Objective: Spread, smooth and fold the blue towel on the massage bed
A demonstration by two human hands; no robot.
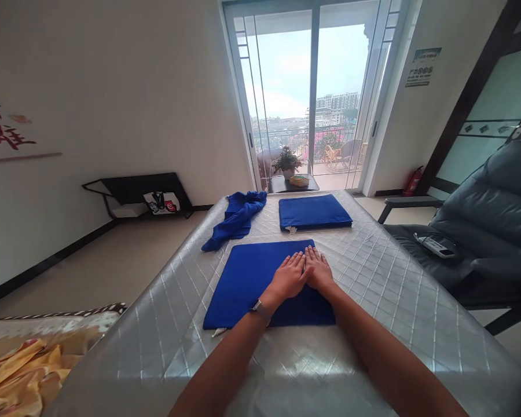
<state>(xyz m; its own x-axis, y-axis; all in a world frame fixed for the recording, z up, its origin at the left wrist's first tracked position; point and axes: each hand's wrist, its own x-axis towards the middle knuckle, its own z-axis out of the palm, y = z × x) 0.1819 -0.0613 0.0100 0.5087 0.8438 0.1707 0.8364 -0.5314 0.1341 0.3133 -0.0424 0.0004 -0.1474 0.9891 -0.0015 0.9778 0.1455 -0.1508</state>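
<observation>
On the quilted silver mattress (373, 278) a folded blue towel (243, 281) lies flat, and both hands rest on its right half. The left hand (289, 279) lies palm down, fingers straight and close together, gripping nothing; a watch band (260, 310) circles its wrist. The right hand (318, 270) lies equally flat just beside it, the two touching along their inner edges. Beyond this towel, apart from it, lies a second folded blue towel (315, 211). Beyond it to the left sits a crumpled blue cloth (237, 217). Right of the towel, off the mattress, stands a dark reclining chair (499, 214) with a remote (436, 246) on its seat.
</observation>
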